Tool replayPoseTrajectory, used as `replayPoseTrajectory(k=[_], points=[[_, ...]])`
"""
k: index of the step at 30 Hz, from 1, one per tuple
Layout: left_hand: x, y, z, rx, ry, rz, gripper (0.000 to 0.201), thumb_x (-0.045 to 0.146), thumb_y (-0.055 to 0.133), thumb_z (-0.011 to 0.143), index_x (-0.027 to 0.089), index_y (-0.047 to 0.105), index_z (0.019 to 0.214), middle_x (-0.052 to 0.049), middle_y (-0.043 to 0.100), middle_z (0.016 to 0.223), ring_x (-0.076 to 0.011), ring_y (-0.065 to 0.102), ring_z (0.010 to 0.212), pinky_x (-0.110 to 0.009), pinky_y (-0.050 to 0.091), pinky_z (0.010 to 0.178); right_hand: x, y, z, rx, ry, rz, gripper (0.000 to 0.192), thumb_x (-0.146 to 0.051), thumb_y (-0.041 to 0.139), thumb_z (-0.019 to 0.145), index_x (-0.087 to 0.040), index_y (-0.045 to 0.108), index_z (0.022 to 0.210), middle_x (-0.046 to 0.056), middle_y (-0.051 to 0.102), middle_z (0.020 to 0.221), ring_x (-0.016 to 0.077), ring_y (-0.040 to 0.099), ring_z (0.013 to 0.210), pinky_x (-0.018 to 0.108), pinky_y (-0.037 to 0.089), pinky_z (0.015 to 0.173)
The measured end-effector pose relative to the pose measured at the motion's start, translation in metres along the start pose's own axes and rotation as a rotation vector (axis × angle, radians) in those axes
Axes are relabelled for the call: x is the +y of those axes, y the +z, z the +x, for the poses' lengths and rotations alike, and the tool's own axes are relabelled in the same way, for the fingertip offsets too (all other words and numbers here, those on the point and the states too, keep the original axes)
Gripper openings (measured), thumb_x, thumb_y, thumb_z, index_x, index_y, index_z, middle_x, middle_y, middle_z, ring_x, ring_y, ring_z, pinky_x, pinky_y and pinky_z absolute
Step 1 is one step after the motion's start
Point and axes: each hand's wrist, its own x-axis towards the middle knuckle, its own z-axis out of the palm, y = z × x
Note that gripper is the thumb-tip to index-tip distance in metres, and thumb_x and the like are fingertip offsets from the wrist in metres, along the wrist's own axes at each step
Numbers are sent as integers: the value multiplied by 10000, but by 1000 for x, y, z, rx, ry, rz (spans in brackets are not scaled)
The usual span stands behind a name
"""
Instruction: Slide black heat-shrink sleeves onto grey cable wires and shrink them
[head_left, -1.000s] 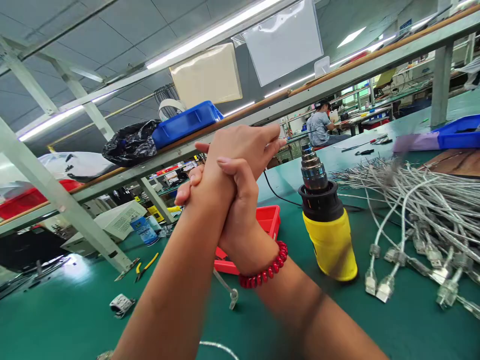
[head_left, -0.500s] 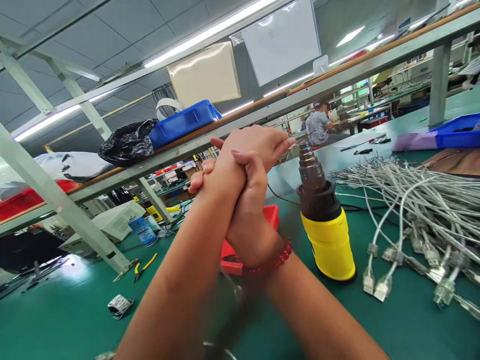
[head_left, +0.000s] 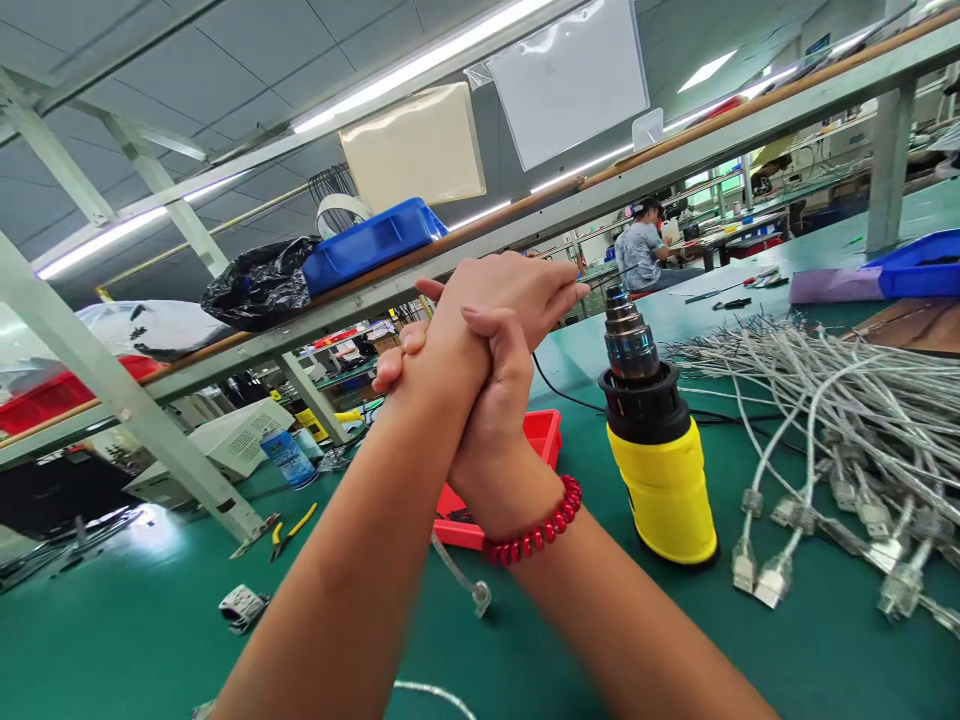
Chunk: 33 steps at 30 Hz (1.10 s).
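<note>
My two hands are clasped together and raised above the green table (head_left: 135, 650). My right hand (head_left: 495, 420), with a red bead bracelet (head_left: 536, 535) on its wrist, is wrapped around my left wrist. My left hand (head_left: 517, 290) is bent over on top with its fingers stretched to the right, and it holds nothing. Just right of the hands a yellow heat gun (head_left: 664, 480) stands upright with its metal nozzle up. A red tray (head_left: 544, 430) lies behind the hands. A loose grey cable end (head_left: 480, 597) lies below them.
A big heap of grey cables with connectors (head_left: 840, 410) covers the table's right side. Yellow-handled pliers (head_left: 292, 530) and a small white roll (head_left: 241, 608) lie at left. A metal shelf frame carries a blue bin (head_left: 371, 245). A seated person (head_left: 637, 255) works far behind.
The hands stay clasped in nearly the same place. The view wobbled slightly, and the loose cable end below the wrists shifted a little.
</note>
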Motion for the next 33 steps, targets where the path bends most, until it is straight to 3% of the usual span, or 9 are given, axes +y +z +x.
replayPoseTrajectory(k=[5,10,19,26,33], points=[[1,-8,-5,-50,30,74,333,455,369,951,269,644,928,1,549,649,-157,473,595,-301,284,626,7,-7,2,-6,25,18,303,-338,554,696,-208,568,969,-65,508,568,109,548,513,230,469,558],[-3,-6,-9,-41,11,82,281,430,392,947,261,601,863,18,495,597,-137,391,514,-298,224,562,9,-7,1,2,62,4,347,-340,564,678,-200,569,996,-66,483,574,115,530,524,244,462,582],[-8,-2,-14,59,5,117,311,428,379,949,270,622,1061,-15,635,738,-165,535,631,-288,322,612,14,-9,0,-12,59,1,334,-324,591,684,-210,561,996,-66,497,578,128,533,538,251,456,571],[-1,-6,-9,122,72,151,330,410,352,952,231,606,1063,-27,609,725,-166,493,615,-296,269,565,7,-10,2,-57,-4,-20,295,-306,620,688,-209,580,964,-67,516,573,123,545,536,248,464,588],[4,-20,-18,77,83,186,286,374,345,953,257,595,1029,-10,583,718,-151,425,584,-314,270,571,13,-7,-3,-123,-5,1,226,-298,606,727,-207,582,932,-63,545,617,107,573,554,244,472,629]])
